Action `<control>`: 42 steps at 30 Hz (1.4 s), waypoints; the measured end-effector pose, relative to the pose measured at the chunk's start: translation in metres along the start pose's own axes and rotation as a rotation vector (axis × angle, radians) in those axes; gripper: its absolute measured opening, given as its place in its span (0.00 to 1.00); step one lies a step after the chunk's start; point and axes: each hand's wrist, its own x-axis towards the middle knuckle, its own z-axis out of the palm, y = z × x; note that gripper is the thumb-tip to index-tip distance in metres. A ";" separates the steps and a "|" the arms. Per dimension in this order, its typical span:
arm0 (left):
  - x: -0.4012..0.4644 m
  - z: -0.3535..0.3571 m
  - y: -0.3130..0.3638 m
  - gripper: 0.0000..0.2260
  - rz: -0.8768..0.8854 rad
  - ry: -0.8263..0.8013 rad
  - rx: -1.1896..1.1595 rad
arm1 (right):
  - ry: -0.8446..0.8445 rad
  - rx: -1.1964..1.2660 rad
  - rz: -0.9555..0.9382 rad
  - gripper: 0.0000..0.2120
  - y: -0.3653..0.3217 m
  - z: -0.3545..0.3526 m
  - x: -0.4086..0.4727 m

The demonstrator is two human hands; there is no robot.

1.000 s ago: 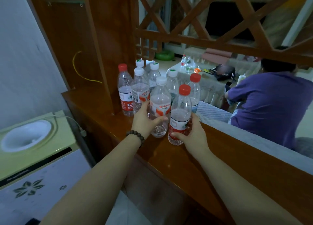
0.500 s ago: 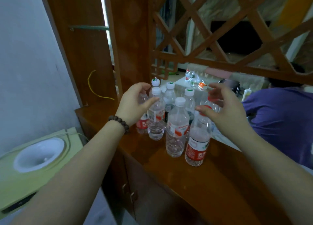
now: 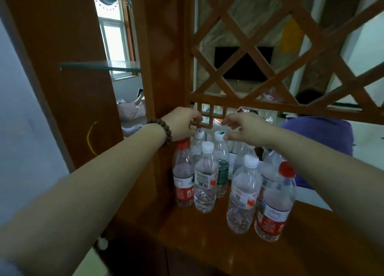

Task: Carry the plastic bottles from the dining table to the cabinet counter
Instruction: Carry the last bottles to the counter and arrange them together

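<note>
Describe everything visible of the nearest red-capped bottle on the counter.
The nearest red-capped bottle is clear ribbed plastic with a red cap and a red and white label around its lower half. It stands upright at the front right of the cluster on the wooden counter, close beside a white-capped bottle. Neither hand touches it.

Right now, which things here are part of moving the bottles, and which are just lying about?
Part of the job:
plastic bottles
cabinet counter
left hand and right hand, both over the back bottles' caps

Just around:
bead bracelet
wooden lattice
glass shelf
window
</note>
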 end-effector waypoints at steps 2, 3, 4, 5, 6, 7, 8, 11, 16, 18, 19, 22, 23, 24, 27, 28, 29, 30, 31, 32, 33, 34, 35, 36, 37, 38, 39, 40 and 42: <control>0.016 0.007 -0.001 0.18 0.044 -0.108 0.114 | -0.062 -0.048 0.022 0.25 0.001 0.006 0.013; 0.022 0.011 -0.001 0.18 0.060 -0.149 0.146 | -0.090 -0.076 0.027 0.27 0.001 0.009 0.018; 0.028 0.016 -0.001 0.19 0.065 -0.182 0.168 | -0.115 -0.106 0.031 0.27 0.001 0.011 0.024; 0.033 0.020 -0.002 0.20 0.065 -0.204 0.185 | -0.133 -0.126 0.033 0.27 0.001 0.013 0.028; 0.037 0.023 -0.004 0.20 0.063 -0.214 0.198 | -0.147 -0.133 0.036 0.26 0.000 0.014 0.032; 0.040 0.025 -0.005 0.20 0.062 -0.214 0.205 | -0.156 -0.133 0.033 0.24 0.001 0.015 0.036; 0.042 0.027 -0.007 0.20 0.063 -0.207 0.208 | -0.163 -0.136 0.029 0.22 0.001 0.016 0.038; 0.042 0.027 -0.012 0.18 0.055 -0.189 0.218 | -0.159 -0.142 0.010 0.19 0.003 0.018 0.041; 0.044 0.022 -0.007 0.19 0.027 -0.210 0.248 | -0.134 -0.112 -0.046 0.19 -0.003 0.021 0.045; 0.045 0.023 -0.006 0.19 -0.007 -0.238 0.269 | -0.128 -0.104 -0.068 0.19 -0.006 0.024 0.049; 0.047 0.023 -0.006 0.18 -0.010 -0.234 0.269 | -0.123 -0.099 -0.077 0.19 -0.007 0.026 0.050; 0.045 0.023 -0.005 0.17 -0.038 -0.242 0.259 | -0.109 -0.094 -0.084 0.19 -0.009 0.030 0.052; 0.044 0.022 -0.004 0.17 -0.062 -0.249 0.243 | -0.105 -0.094 -0.080 0.19 -0.009 0.030 0.052; 0.043 0.022 -0.004 0.17 -0.072 -0.244 0.227 | -0.103 -0.097 -0.076 0.19 -0.009 0.030 0.052; 0.039 0.018 0.000 0.16 -0.049 -0.201 0.221 | -0.119 -0.122 -0.064 0.19 -0.009 0.029 0.050; 0.035 0.018 0.000 0.16 -0.051 -0.204 0.231 | -0.127 -0.135 -0.062 0.20 -0.010 0.028 0.048; 0.033 0.018 0.000 0.17 -0.039 -0.202 0.245 | -0.135 -0.144 -0.065 0.21 -0.011 0.027 0.046; 0.030 0.017 -0.001 0.17 -0.021 -0.182 0.250 | -0.141 -0.149 -0.069 0.23 -0.011 0.026 0.043; 0.028 0.017 -0.002 0.16 -0.005 -0.157 0.246 | -0.145 -0.153 -0.069 0.24 -0.012 0.024 0.040; 0.025 0.015 -0.003 0.16 0.004 -0.130 0.236 | -0.146 -0.157 -0.064 0.25 -0.014 0.020 0.037; 0.021 0.013 -0.004 0.16 0.010 -0.108 0.220 | -0.141 -0.163 -0.056 0.24 -0.015 0.016 0.033; 0.017 0.011 -0.005 0.16 0.011 -0.094 0.196 | -0.128 -0.167 -0.051 0.23 -0.017 0.010 0.028; 0.013 0.007 -0.005 0.16 0.013 -0.076 0.158 | -0.109 -0.164 -0.054 0.22 -0.018 0.005 0.024; 0.007 0.003 -0.005 0.17 0.017 -0.057 0.114 | -0.089 -0.151 -0.061 0.20 -0.019 0.000 0.020; 0.002 -0.002 -0.004 0.18 0.028 -0.042 0.072 | -0.073 -0.128 -0.072 0.19 -0.022 -0.005 0.015; -0.003 -0.006 -0.003 0.18 0.040 -0.036 0.050 | -0.068 -0.105 -0.079 0.19 -0.025 -0.007 0.010; -0.008 -0.008 -0.002 0.18 0.050 -0.047 0.055 | -0.074 -0.088 -0.090 0.19 -0.029 -0.009 0.006; -0.012 -0.010 0.000 0.18 0.058 -0.070 0.084 | -0.093 -0.083 -0.103 0.20 -0.034 -0.008 0.003; -0.017 -0.009 0.002 0.19 0.067 -0.150 0.218 | -0.148 -0.104 -0.125 0.22 -0.043 -0.001 -0.001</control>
